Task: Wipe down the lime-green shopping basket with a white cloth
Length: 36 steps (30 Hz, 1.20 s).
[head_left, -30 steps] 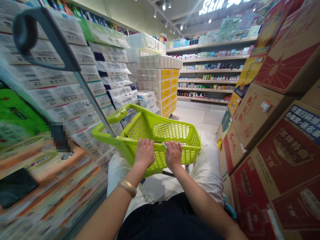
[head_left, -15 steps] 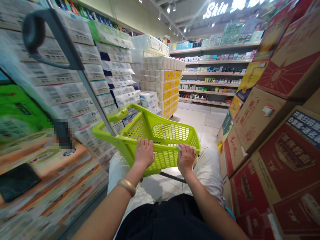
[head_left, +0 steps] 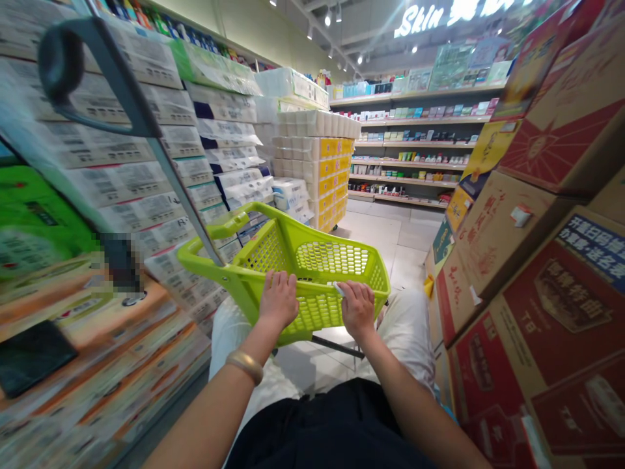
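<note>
Left hand [head_left: 279, 299] hooked over basket [head_left: 315, 286] edge, 11 o'clock; right hand [head_left: 359, 309] at 1, clasping white wad [head_left: 338, 286] there. Right slid toward 3, now slightly back: reads as repeat strokes. Basket at 12; shelves [head_left: 415, 141] beyond, 1.

Smooth, glossy plastic basket [head_left: 317, 287]

Single head-worn view, looking forward and down (near the green basket [head_left: 315, 312]), shelves [head_left: 415, 143] far ahead

Reads "Skin" on the glowing overhead sign [head_left: 422, 21]; shows "特曲", plus blurry "T8" or "TB", on a red-printed cardboard carton [head_left: 551, 312].
</note>
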### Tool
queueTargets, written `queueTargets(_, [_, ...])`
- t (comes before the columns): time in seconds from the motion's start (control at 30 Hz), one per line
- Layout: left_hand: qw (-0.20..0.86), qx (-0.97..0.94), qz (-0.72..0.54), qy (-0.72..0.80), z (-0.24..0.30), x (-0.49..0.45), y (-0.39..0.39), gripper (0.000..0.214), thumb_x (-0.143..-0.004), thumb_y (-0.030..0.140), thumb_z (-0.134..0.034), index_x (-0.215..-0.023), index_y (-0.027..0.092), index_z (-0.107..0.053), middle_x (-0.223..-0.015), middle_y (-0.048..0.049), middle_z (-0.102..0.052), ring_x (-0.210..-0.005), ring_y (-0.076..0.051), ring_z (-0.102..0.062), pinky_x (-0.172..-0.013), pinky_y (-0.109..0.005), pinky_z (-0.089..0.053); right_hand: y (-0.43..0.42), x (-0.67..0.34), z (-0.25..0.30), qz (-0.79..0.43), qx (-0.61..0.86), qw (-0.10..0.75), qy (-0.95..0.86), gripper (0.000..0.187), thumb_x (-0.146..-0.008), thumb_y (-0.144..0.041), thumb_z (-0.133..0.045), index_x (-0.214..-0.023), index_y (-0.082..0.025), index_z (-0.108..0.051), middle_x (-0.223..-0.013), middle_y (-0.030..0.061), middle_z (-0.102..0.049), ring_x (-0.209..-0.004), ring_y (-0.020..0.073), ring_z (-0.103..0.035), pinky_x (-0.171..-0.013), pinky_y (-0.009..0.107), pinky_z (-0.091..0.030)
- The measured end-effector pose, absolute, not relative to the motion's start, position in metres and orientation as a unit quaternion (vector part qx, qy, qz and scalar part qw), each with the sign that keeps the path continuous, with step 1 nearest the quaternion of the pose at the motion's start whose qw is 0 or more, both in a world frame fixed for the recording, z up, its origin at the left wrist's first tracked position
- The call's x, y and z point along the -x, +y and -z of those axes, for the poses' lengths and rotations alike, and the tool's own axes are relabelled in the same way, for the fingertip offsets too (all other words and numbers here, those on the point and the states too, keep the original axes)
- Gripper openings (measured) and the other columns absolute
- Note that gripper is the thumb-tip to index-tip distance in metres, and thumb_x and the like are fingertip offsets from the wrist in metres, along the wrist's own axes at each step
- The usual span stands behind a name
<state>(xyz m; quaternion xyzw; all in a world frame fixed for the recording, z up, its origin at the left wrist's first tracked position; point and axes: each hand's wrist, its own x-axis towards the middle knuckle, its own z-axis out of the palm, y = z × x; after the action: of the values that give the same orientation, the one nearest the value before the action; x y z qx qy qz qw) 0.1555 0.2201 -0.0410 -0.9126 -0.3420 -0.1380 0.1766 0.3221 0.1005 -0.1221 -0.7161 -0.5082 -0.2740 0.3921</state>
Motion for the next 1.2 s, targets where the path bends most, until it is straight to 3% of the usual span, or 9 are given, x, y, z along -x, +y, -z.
queueTargets(0.3, [0.158, 0.91, 0.145, -0.354, 0.041, -0.159, 0.218, 0.039, -0.074, 0.028, -0.054, -0.11, 0.014, -0.057, -0.11, -0.0178, -0.06, -0.11, -0.034, -0.049, -0.111, -0.049, -0.019, 0.084, -0.338, 0.129, 0.285, 0.747, 0.435, -0.415, 0.03, -0.087, -0.012, -0.042, -0.106, -0.022, -0.063, -0.103, 0.0074, -0.063, -0.105, 0.024, -0.049, -0.104, 0.044, -0.026])
queueTargets(0.63, [0.189, 0.904, 0.139, -0.357, 0.041, -0.158, 0.218, 0.036, -0.074, 0.028, -0.056, -0.107, 0.015, -0.057, -0.107, -0.015, -0.06, -0.11, -0.032, -0.05, -0.112, -0.044, -0.021, 0.152, -0.272, 0.105, 0.227, 0.705, 0.416, -0.528, 0.033, -0.085, -0.01, -0.05, -0.113, -0.025, -0.061, -0.109, 0.0048, -0.065, -0.102, 0.0214, -0.051, -0.101, 0.039, -0.028])
queueTargets(1.0, [0.169, 0.91, 0.139, -0.352, 0.041, -0.157, 0.22, 0.037, -0.075, 0.026, -0.055, -0.11, 0.014, -0.057, -0.109, -0.0147, -0.06, -0.112, -0.031, -0.049, -0.112, -0.044, -0.02, 0.083, -0.349, 0.13, 0.3, 0.731, 0.391, -0.472, 0.031, -0.087, -0.01, -0.045, -0.109, -0.022, -0.063, -0.105, 0.0053, -0.065, -0.104, 0.021, -0.052, -0.103, 0.036, -0.029])
queueTargets(1.2, [0.164, 0.905, 0.137, -0.368, 0.04, -0.16, 0.217, 0.036, -0.074, 0.029, -0.058, -0.106, 0.013, -0.057, -0.107, -0.0153, -0.06, -0.109, -0.03, -0.049, -0.113, -0.044, -0.019, 0.096, -0.33, 0.124, 0.285, 0.762, 0.413, -0.41, 0.027, -0.086, -0.01, -0.044, -0.101, -0.021, -0.064, -0.099, 0.0055, -0.065, -0.1, 0.0224, -0.05, -0.102, 0.04, -0.027])
